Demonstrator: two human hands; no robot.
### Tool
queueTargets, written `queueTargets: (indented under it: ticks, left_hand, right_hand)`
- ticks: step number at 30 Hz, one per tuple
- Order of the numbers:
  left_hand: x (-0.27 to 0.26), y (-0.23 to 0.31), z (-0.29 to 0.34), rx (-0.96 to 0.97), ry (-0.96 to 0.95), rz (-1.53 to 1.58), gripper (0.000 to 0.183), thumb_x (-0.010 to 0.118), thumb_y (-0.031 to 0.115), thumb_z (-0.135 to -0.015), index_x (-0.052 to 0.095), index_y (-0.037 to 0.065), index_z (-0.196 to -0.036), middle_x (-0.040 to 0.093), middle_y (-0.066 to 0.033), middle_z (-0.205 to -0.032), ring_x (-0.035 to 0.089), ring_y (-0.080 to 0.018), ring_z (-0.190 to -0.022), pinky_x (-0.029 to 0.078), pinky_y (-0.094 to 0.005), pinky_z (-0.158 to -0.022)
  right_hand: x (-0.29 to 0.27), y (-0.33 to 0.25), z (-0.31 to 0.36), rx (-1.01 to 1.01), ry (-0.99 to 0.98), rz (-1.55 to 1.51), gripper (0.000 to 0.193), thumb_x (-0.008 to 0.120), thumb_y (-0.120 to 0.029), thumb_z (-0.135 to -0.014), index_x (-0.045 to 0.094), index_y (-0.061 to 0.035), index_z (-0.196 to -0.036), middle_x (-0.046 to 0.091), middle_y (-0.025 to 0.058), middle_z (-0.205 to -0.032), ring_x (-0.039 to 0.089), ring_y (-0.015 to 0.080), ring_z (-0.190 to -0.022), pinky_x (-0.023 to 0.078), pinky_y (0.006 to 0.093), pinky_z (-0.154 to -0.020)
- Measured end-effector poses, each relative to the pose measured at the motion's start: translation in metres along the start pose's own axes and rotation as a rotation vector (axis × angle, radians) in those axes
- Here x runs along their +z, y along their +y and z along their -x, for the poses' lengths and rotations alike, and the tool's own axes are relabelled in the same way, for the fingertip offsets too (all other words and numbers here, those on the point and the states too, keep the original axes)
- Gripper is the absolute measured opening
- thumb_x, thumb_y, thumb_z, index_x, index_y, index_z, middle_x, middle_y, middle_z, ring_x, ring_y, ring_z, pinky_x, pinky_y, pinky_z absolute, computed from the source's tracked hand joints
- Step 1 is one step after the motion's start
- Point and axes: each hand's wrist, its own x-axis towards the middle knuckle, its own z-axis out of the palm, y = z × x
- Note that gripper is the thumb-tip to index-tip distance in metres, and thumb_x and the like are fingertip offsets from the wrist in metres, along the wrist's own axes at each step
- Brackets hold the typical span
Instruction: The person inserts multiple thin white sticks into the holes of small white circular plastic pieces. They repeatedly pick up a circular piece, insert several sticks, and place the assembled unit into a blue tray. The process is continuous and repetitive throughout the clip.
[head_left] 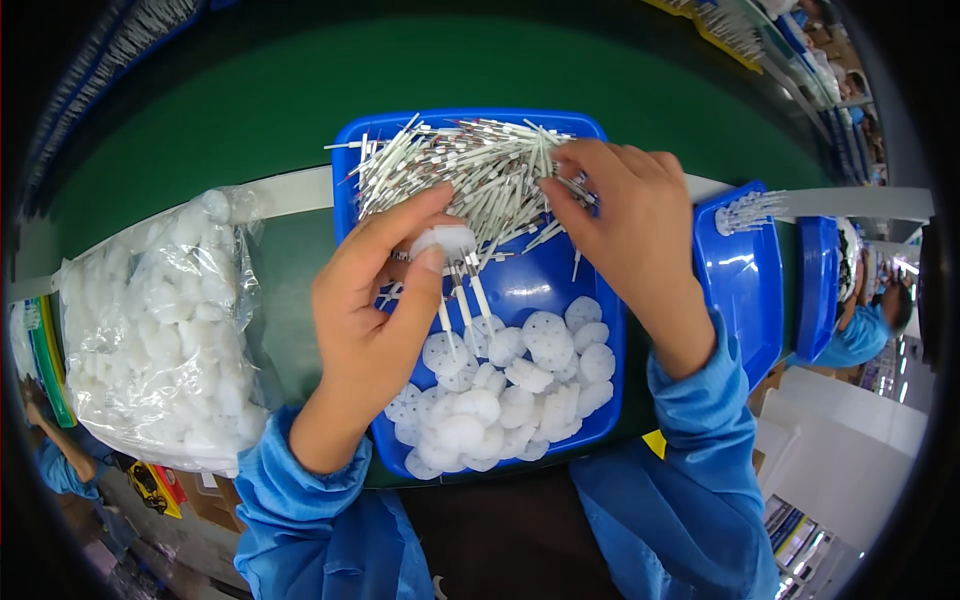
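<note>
My left hand [375, 290] pinches a white round plastic disc [447, 240] between thumb and fingers. A few thin white sticks with silvery bands [470, 290], which look like small paintbrushes, hang from that disc over the blue tray. At the far end of the tray lies a heaped pile of similar thin brushes [450, 170]. My right hand [630, 205] reaches over the right side of this pile, thumb and forefinger apart at the brushes. Loose white discs with small holes [510, 390] fill the near end of the blue tray [612, 400].
A clear plastic bag of white discs [165, 335] lies left of the tray. To the right, another blue tray [740, 280] holds a cluster of brushes [750, 212]. A green surface [480, 65] stretches beyond. Other people work at both sides.
</note>
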Motion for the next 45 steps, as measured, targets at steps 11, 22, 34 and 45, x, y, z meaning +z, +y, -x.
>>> queueTargets:
  ticks: [11,22,34,45]
  left_hand:
    - [-0.004,-0.009,0.001,-0.004,-0.002,0.011,0.032,0.071,-0.002,-0.098,0.078,0.004,-0.129,0.082,-0.0093,-0.117,0.072,-0.0102,-0.092,0.056,-0.0232,-0.07]
    - [-0.004,-0.006,0.004,-0.031,0.006,0.077,0.034,0.069,-0.003,-0.101,0.075,0.001,-0.135,0.08,-0.0134,-0.123,0.075,-0.0133,-0.102,0.059,-0.0233,-0.077]
    - [-0.008,-0.008,0.0,0.075,0.023,-0.134,0.037,0.076,-0.004,-0.094,0.078,0.002,-0.13,0.08,-0.0132,-0.123,0.072,-0.0165,-0.098,0.058,-0.0249,-0.069]
    - [-0.006,-0.002,-0.001,0.115,0.055,-0.261,0.038,0.078,-0.007,-0.091,0.08,0.002,-0.127,0.081,-0.0127,-0.124,0.072,-0.0196,-0.099,0.06,-0.0268,-0.069]
  right_hand:
    - [-0.003,0.01,0.012,0.459,-0.02,-1.373,0.022,0.075,0.01,-0.095,0.07,0.0016,-0.115,0.075,0.0052,-0.095,0.07,0.0095,-0.079,0.058,0.0238,-0.071]
    - [0.013,-0.041,0.021,0.061,0.055,-0.856,0.022,0.085,0.004,-0.087,0.083,-0.0023,-0.108,0.083,0.0106,-0.095,0.08,0.0176,-0.08,0.063,0.0277,-0.069]
    - [0.009,-0.038,0.029,0.087,-0.008,-0.718,0.021,0.09,-0.005,-0.085,0.084,-0.0043,-0.106,0.08,0.0094,-0.078,0.075,0.0165,-0.059,0.056,0.0274,-0.055]
    - [0.006,-0.046,0.025,0.068,0.053,-0.67,0.019,0.087,-0.005,-0.087,0.084,-0.0041,-0.105,0.074,0.0087,-0.069,0.067,0.017,-0.051,0.05,0.0284,-0.049]
